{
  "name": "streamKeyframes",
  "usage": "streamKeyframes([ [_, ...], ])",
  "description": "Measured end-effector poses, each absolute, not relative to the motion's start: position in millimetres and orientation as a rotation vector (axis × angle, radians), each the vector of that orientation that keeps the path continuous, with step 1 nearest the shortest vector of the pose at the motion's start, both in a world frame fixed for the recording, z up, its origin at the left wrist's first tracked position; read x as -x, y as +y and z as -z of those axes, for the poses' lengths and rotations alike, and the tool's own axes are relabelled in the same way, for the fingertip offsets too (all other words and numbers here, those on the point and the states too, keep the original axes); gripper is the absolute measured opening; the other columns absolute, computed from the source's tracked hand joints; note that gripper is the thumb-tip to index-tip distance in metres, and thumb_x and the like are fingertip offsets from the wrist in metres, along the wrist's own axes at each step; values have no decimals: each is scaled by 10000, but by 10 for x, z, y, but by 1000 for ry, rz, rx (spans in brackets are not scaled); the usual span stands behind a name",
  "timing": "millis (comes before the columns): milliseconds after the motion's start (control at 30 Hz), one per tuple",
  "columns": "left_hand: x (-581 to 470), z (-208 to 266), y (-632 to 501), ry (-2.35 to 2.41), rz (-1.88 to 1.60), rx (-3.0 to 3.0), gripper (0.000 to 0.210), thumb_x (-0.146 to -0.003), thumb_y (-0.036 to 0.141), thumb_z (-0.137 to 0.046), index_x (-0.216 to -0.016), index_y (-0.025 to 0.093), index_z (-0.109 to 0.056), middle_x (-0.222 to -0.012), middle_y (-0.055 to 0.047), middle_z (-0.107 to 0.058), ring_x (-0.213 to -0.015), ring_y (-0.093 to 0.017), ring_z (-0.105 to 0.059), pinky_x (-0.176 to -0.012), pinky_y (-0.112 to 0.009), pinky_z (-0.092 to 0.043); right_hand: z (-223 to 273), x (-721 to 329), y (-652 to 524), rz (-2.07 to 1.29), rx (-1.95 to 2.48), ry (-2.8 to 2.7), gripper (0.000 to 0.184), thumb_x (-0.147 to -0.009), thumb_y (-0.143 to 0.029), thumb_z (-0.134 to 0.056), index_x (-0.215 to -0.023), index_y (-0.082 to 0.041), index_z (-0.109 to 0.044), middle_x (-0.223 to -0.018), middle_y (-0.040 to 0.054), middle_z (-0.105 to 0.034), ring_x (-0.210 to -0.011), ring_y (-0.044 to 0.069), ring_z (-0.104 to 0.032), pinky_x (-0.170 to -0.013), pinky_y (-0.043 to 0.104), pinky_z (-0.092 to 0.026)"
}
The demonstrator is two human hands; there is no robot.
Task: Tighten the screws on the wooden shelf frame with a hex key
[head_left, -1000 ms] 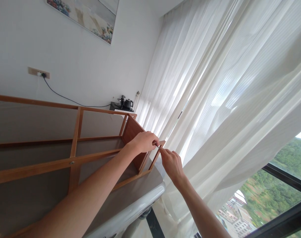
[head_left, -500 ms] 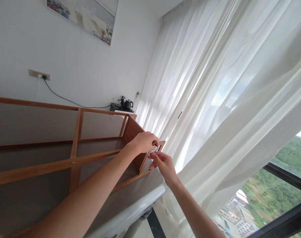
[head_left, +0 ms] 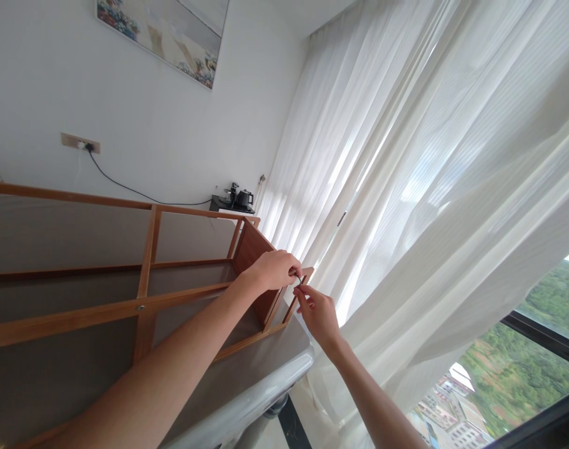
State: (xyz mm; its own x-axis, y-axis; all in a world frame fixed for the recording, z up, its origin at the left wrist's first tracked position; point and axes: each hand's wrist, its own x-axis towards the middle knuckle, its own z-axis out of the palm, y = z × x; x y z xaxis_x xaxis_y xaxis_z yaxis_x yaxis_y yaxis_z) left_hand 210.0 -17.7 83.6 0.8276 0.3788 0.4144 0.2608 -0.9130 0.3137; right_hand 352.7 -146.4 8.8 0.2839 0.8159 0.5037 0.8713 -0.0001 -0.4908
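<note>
At the far right end of a wooden frame (head_left: 97, 316), the left hand (head_left: 275, 269) and right hand (head_left: 319, 312) meet over a short, thin, dark, bent rod, probably a hex key (head_left: 299, 280). The right hand comes from the lower right and pinches the key's lower end between thumb and fingertips, a light grip that seems chosen for fine control. The left hand reaches across the frame from above, fingers curled at the key's upper end, likely for steadiness; what exactly they enclose is hidden. Just beside it, a reddish-brown wooden panel (head_left: 252, 243) spans the frame near its end. The open frame lies on a grey desk (head_left: 270, 377) with a glossy, rounded edge, presumably for support at a reachable height. A metal bolt head (head_left: 141, 307) shows partway along the frame. Beyond the hands hang sheer white curtains (head_left: 382, 199).
</note>
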Motion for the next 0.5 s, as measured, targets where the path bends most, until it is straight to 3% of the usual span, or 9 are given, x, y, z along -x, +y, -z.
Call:
streamKeyframes([
  [267, -2111, -840, -184, 515, -693, -2779, 224, -842, 246, -588, -938, 333, -771, -938, 9, -737, -805, -176, -661, -671, -252, -468, -91, -3578, -1481, 191, 1845, -1603, 379, -1025, -448, -371, -1028, -257, -699, -859, 19, -730, -642, 162, -695, -605, 241, -468],
  [500, -2111, -834, -181, 508, -695, -2782, 221, -842, 246, -593, -940, 338, -768, -912, 14, -737, -799, -180, -663, -666, -262, -467, -102, -3621, -1477, 242, 1864, -1616, 359, -1026, -416, -389, -1061, -268, -714, -853, 20, -735, -635, 158, -688, -587, 238, -441],
])
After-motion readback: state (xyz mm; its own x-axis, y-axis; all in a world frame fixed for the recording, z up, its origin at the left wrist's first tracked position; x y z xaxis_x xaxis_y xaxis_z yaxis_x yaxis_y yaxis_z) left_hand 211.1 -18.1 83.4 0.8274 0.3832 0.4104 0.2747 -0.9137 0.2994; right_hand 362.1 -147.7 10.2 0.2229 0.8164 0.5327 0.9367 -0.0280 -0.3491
